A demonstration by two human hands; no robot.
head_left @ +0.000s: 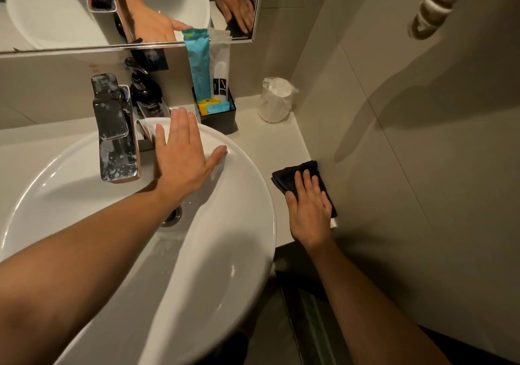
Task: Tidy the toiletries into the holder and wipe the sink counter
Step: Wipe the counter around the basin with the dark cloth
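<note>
A black square holder [222,118] stands on the counter behind the basin, holding a tall teal packet [199,63], a white packet [221,69] and small yellow and blue sachets [212,105]. My right hand [309,207] presses flat on a folded black cloth [287,176] lying on the white counter [270,142] right of the basin, near the wall. My left hand [183,153] rests palm down with fingers spread on the far rim of the round white basin [239,252], holding nothing.
A chrome tap [115,128] rises at the basin's back, with a black pump bottle [146,91] behind it. A wrapped white cup [275,100] stands in the counter's back right corner. A mirror [126,7] hangs above; tiled wall closes the right side.
</note>
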